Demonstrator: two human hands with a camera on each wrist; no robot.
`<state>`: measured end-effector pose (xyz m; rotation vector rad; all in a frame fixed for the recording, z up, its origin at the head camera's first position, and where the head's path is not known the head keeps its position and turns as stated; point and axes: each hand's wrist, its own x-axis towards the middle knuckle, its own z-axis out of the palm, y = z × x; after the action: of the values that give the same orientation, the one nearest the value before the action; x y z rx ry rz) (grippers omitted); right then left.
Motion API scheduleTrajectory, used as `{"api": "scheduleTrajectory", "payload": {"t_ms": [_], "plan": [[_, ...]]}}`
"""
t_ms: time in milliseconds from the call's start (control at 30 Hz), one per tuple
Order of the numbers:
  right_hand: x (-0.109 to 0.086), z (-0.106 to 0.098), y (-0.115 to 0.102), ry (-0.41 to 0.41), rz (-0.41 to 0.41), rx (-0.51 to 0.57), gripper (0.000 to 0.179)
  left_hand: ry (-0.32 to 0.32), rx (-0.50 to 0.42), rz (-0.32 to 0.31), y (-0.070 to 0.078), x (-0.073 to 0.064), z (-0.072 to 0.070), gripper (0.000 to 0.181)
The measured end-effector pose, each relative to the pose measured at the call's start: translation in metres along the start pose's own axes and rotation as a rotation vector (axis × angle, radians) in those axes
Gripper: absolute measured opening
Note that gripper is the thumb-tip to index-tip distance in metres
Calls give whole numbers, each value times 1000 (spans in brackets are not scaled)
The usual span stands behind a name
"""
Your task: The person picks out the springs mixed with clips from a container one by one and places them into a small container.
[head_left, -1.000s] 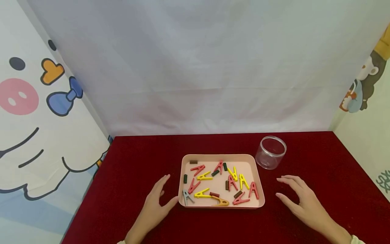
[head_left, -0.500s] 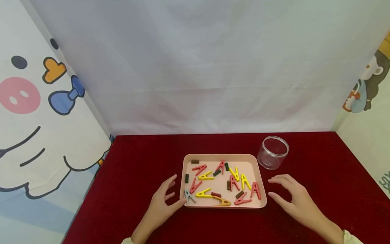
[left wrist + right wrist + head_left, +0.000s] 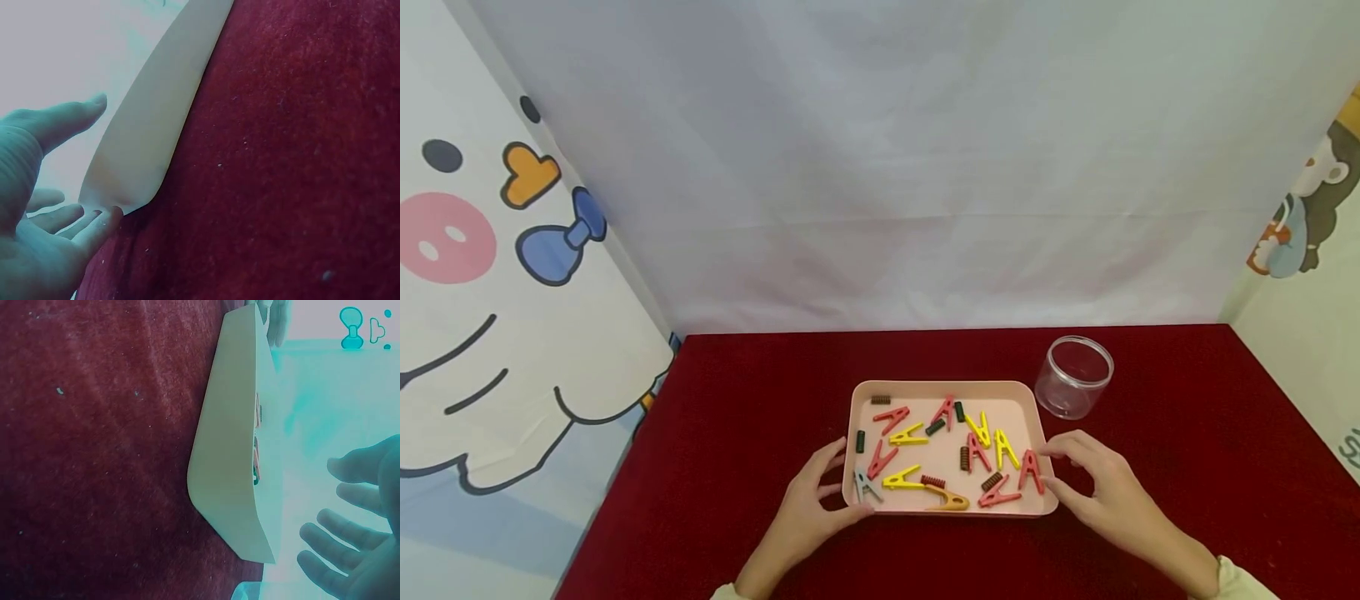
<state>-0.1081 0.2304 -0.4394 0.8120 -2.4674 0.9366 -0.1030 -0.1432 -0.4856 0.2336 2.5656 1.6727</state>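
A pale pink tray [image 3: 955, 388] lies on the red cloth, holding several small A-shaped plastic clips and short coil springs. Red clips [image 3: 1031, 472], yellow clips [image 3: 902, 477], a grey clip [image 3: 866, 485] and an orange clip [image 3: 948, 498] are spread over it. My left hand [image 3: 805, 512] is at the tray's front left corner; in the left wrist view its fingertips [image 3: 109, 219] touch the outer wall, thumb raised apart. My right hand [image 3: 1108, 492] stands beside the right edge, fingers relaxed and fingertips close to the rim. Neither hand holds a clip.
A clear round jar [image 3: 1071, 379] without a lid stands behind the tray's right corner. The red cloth [image 3: 760, 383] covers the table. A white curtain [image 3: 940, 167] hangs behind, with printed cartoon panels [image 3: 467, 333] at both sides.
Both hands have moved inward to the tray, the left rightward to its front left corner and the right leftward to its right edge. Tray, clips and jar keep their places.
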Motion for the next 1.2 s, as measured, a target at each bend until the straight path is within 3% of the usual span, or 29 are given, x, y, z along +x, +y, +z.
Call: {"api": "scheduleTrajectory", "payload": {"t_ms": [567,867,1200], "plan": [[8,21,-3,-48,1,26,33,-6,35,-51,-4,1,8,89],[15,32,-3,-56,31,2,26,13,10,-42,-5,0,9,88],[22,42,-8,-162,169,-25,23,8,16,-36,-6,0,8,89]]}}
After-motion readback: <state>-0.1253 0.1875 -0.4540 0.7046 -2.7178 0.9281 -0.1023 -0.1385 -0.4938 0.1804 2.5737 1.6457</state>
